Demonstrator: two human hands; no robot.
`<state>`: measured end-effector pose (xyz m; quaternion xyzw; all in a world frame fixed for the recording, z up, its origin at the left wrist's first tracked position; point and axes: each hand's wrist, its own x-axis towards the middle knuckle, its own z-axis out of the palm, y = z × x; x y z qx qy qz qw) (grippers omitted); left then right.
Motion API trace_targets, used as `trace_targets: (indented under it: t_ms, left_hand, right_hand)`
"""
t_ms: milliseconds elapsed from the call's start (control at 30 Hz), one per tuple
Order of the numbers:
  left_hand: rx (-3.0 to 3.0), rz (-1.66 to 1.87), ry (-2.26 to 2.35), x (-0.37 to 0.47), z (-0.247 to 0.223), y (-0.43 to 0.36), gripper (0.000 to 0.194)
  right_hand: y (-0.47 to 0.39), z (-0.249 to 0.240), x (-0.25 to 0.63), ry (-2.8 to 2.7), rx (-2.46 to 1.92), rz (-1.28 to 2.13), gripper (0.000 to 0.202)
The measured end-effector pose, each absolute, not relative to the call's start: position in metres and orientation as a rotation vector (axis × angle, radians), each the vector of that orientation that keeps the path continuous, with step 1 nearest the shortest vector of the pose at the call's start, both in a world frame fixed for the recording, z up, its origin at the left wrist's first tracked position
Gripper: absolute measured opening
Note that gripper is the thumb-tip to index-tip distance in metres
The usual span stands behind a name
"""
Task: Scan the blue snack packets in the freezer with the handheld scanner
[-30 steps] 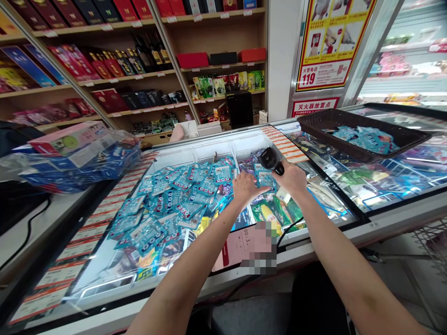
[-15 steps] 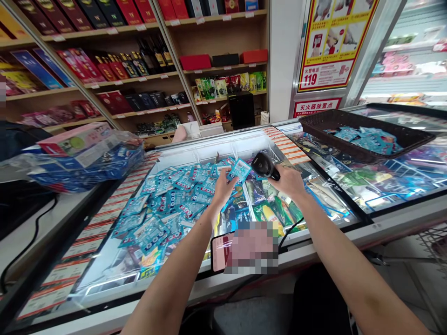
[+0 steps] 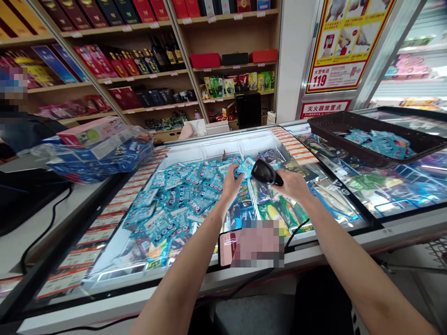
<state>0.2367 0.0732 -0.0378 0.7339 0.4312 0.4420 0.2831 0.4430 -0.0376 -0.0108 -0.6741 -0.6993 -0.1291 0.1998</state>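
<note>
Blue-and-white packet (image 3: 246, 166) looking flat, shiny. Left grip (image 3: 231, 187) pinching packet, hiding its lower corner; right grip (image 3: 292, 185) holding black scanner (image 3: 262, 172). Packet's print looking blurry.

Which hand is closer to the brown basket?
Right. The right hand grips the black scanner, left of the brown basket; the left hand, pinching a blue packet, is farther left.

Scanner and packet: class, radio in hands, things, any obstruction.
Left hand pinching blue packet. Right hand gripping scanner, head beside packet. Phone at freezer's front edge, not between them.
</note>
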Motion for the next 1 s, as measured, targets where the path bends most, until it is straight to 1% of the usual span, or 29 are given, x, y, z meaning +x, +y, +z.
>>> trace_targets:
  t_ms: [100, 367, 733, 900, 1000]
  left_hand:
    - [1.938, 1.128, 1.122, 0.2358, -0.0370, 0.0736, 0.037]
    - [1.984, 1.128, 1.174, 0.2355, -0.0391, 0.0738, 0.039]
    - [2.025, 1.059, 1.187, 0.2338, -0.0424, 0.0762, 0.044]
    - [2.278, 1.210, 1.342, 0.2373, -0.0397, 0.0752, 0.040]
    - [2.436, 1.272, 1.507, 0.2406, -0.0353, 0.0687, 0.046]
  right_hand:
    - [-0.0376, -0.0118, 0.4424, -1.966, -1.853, -0.370, 0.031]
    - [-0.0378, -0.0124, 0.4395, -1.988, -1.835, -0.337, 0.034]
    - [-0.0363, -0.0128, 0.4405, -1.963, -1.855, -0.348, 0.032]
    - [-0.0373, -0.0101, 0.4434, -1.846, -1.946, -0.374, 0.032]
    - [-0.0380, -0.0088, 0.4456, -1.764, -2.005, -0.379, 0.032]
